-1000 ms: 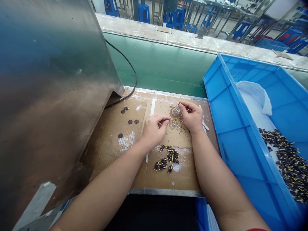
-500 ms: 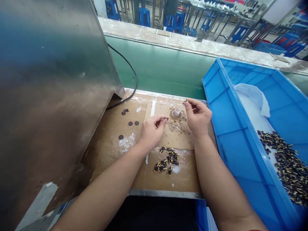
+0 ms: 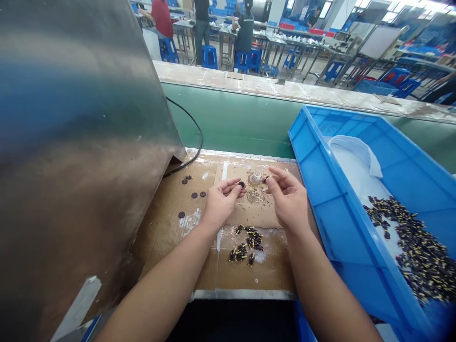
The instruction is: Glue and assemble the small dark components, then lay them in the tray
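Observation:
My left hand (image 3: 221,202) pinches a small black disc (image 3: 241,184) between thumb and fingertips. To its right, my right hand (image 3: 289,197) is closed on a small black piece with a yellow tip (image 3: 265,179). Behind the gap between the hands sits a small clear cup (image 3: 255,177) on wet-stained cardboard. Nearer to me lies a loose pile of black-and-yellow pieces (image 3: 253,238). Several black discs (image 3: 194,195) are scattered left of my left hand, one with a black-and-yellow piece beside it.
A large blue bin (image 3: 342,190) with many black-and-yellow pieces (image 3: 423,256) and a white liner stands at the right. A big metal housing (image 3: 89,142) fills the left. A black cable (image 3: 199,128) curves behind the cardboard (image 3: 160,247). Across the room, people work near tables and blue stools.
My view has tilted up, showing more of the room. The disc in my left hand now faces me. My right hand has lowered its piece towards the left hand.

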The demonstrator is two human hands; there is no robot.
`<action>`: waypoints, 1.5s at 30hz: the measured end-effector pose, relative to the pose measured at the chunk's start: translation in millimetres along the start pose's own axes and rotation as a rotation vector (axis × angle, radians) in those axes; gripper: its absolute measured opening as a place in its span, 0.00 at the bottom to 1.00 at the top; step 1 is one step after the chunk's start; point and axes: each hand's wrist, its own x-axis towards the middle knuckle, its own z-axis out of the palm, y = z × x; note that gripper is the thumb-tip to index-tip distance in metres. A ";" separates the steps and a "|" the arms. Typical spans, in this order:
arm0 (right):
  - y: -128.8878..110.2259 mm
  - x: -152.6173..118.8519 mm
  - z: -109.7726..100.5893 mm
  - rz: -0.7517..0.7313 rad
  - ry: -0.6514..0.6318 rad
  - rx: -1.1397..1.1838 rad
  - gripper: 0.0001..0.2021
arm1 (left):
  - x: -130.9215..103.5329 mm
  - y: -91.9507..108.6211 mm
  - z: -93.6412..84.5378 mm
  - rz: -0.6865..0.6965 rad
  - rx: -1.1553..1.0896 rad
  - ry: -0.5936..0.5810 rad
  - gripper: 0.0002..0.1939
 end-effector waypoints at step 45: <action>-8.7 -12.1 10.9 0.473 -0.248 0.773 0.11 | -8.2 10.2 2.8 0.076 -0.202 0.022 0.10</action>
